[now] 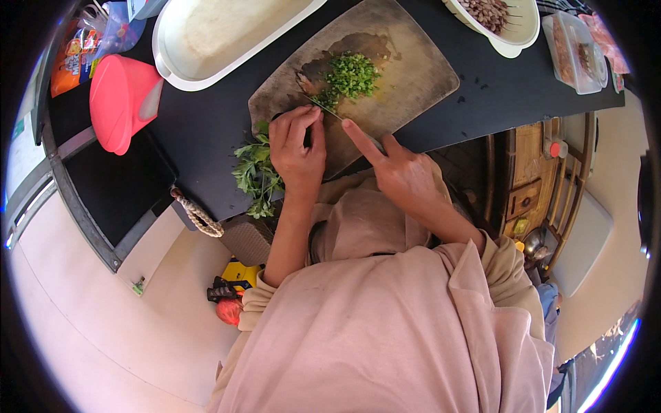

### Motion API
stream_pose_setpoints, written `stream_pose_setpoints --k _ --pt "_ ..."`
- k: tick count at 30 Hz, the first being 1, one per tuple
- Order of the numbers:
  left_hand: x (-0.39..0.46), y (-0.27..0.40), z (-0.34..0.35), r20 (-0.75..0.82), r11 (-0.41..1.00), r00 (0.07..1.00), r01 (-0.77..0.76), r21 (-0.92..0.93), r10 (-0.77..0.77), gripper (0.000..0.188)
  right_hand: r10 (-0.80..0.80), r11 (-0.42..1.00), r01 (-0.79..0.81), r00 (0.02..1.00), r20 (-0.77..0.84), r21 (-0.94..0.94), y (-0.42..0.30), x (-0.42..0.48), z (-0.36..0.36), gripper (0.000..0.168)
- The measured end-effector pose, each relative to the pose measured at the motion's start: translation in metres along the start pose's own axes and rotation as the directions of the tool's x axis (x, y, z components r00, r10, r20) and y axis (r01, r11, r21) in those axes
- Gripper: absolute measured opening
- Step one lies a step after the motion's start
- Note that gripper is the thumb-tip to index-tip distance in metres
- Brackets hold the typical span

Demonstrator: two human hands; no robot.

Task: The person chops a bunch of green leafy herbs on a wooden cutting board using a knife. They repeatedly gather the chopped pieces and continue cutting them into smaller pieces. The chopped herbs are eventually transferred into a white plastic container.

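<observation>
My right hand (405, 173) grips a kitchen knife (331, 112), its index finger stretched along the spine. The thin blade rests over a wooden cutting board (418, 82), at the edge of finely chopped green herbs (356, 75). Close to the blade, my left hand (298, 147) pinches a bunch of leafy herbs, probably celery leaf or parsley (256, 173). The uncut leaves spill out left of that hand, past the board onto the dark tabletop. Its fingers hide the part being held. A small reddish-brown scrap (304, 82) lies beside the chopped heap.
Beyond the board stands a white oblong basin (181, 75). At the right are a white colander (508, 44) holding reddish-brown pieces and a lidded clear plastic container (578, 57). A pink plastic container (116, 103) stands left. A braided cord loop (199, 214) hangs at the table's near edge.
</observation>
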State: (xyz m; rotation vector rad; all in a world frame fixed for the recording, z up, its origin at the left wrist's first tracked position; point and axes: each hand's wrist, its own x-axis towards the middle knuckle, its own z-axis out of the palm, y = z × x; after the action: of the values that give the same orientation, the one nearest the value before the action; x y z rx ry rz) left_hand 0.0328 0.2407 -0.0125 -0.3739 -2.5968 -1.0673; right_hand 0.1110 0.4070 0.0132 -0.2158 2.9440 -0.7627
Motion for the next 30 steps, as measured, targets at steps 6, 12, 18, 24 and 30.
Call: stream_pose_setpoints --k 6,12,18,24,30 --pt "-0.001 0.000 -0.001 0.002 1.000 1.000 0.004 0.023 -0.004 0.020 0.075 0.997 -0.075 0.997 -0.005 -0.003 0.004 0.001 -0.008 0.088" --pt "0.000 0.003 -0.003 0.037 0.995 0.998 -0.045 0.088 0.042 0.019 0.096 0.980 -0.090 0.995 -0.029 0.175 0.008 0.000 -0.009 0.086" --pt "0.000 0.012 -0.013 0.120 0.992 0.992 -0.062 0.106 0.049 0.024 0.161 0.970 -0.165 0.986 0.037 0.177 -0.001 -0.002 -0.019 0.067" --pt "-0.008 0.002 -0.004 0.034 0.996 0.998 0.049 0.070 -0.051 0.020 0.119 0.974 -0.112 0.993 -0.023 0.199 0.000 -0.002 -0.016 0.068" --pt "-0.003 0.005 -0.002 -0.013 0.994 0.994 0.111 0.020 -0.111 0.016 0.035 0.992 -0.033 0.999 -0.009 0.122 -0.003 -0.010 -0.001 0.092"
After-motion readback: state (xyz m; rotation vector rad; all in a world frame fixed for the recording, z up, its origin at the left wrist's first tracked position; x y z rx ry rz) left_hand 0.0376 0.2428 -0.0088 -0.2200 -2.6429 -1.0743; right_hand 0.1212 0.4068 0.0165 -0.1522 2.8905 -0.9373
